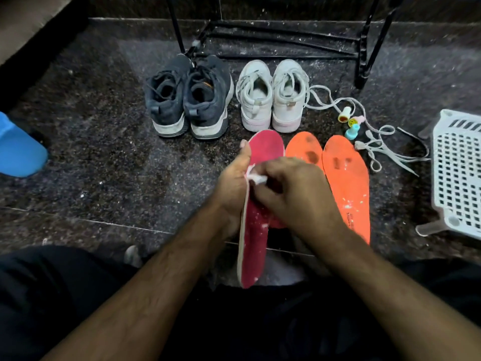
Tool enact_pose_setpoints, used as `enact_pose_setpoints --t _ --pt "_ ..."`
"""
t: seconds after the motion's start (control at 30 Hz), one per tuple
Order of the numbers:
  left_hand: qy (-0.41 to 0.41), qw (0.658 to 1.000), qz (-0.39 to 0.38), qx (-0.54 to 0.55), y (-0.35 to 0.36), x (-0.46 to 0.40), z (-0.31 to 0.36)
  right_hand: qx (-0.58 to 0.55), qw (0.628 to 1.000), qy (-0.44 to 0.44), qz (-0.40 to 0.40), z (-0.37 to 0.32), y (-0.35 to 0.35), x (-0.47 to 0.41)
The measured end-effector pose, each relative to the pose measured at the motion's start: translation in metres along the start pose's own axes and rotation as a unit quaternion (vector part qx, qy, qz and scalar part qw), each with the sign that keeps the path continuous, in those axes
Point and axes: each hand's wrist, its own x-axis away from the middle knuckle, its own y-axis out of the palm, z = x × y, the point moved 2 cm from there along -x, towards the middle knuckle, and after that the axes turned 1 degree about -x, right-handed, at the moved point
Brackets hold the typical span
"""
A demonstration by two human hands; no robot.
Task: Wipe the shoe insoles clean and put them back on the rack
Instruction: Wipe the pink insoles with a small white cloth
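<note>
We hold a pink insole (260, 204) up and rub it with a white wipe (256, 177)

Our left hand (234, 183) clasps the insole's left edge, thumb up along it; our right hand (291, 191) pinches the wipe against its face. Just beside them 2 orange insoles (343, 183) lie flat on the dark floor (104, 142). Beyond stand dark shoes (187, 97), white shoes (273, 97) and the black rack (286, 35), with a white basket (458, 173) at right

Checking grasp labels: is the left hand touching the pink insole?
Touching. The head view shows the left hand wrapped around the pink insole's edge.
</note>
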Motion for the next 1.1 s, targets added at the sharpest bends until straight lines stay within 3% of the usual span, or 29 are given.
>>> enact_pose_setpoints --t 0.13,0.2,0.3,0.37,0.47,0.6,0.67,0.77,0.83,1.0,1.1 --pt "-0.013 0.994 -0.023 -0.109 0.006 0.003 -0.006 0.012 0.989 0.068 0.132 0.028 -0.02 -0.031" --pt "-0.009 0.995 -0.021 -0.092 0.008 0.005 -0.006 0.011 0.992 0.056 0.111 0.024 -0.014 -0.03" --pt "0.013 1.0 -0.007 0.026 0.002 0.003 0.005 -0.004 1.0 -0.022 0.013 -0.001 0.006 -0.005" --pt "0.026 0.999 -0.01 0.031 -0.003 0.002 0.011 -0.006 0.998 -0.056 -0.024 -0.012 0.009 0.009" --pt "0.025 0.999 0.002 0.039 -0.002 0.002 0.009 0.084 0.994 -0.064 -0.004 -0.007 -0.001 0.005" --pt "0.018 0.998 0.001 -0.057 0.003 0.0 0.001 0.144 0.984 0.056 0.089 0.024 -0.021 -0.029" --pt "0.011 0.999 -0.005 -0.049 0.002 0.001 0.001 0.149 0.984 0.054 0.081 0.019 -0.017 -0.03" --pt "0.024 0.999 0.028 0.014 0.001 0.004 0.006 0.171 0.984 -0.044 0.024 -0.011 0.004 -0.001" --pt "0.022 0.999 0.042 0.002 0.0 0.005 0.006 0.174 0.982 -0.064 -0.016 -0.016 0.006 0.011" --pt "0.016 0.993 0.04 -0.106 0.005 0.001 0.001 0.225 0.973 0.024 0.046 0.018 -0.023 -0.019" --pt "0.008 0.995 0.076 -0.057 0.005 0.006 0.004 0.228 0.973 0.019 0.027 0.005 -0.007 -0.014"
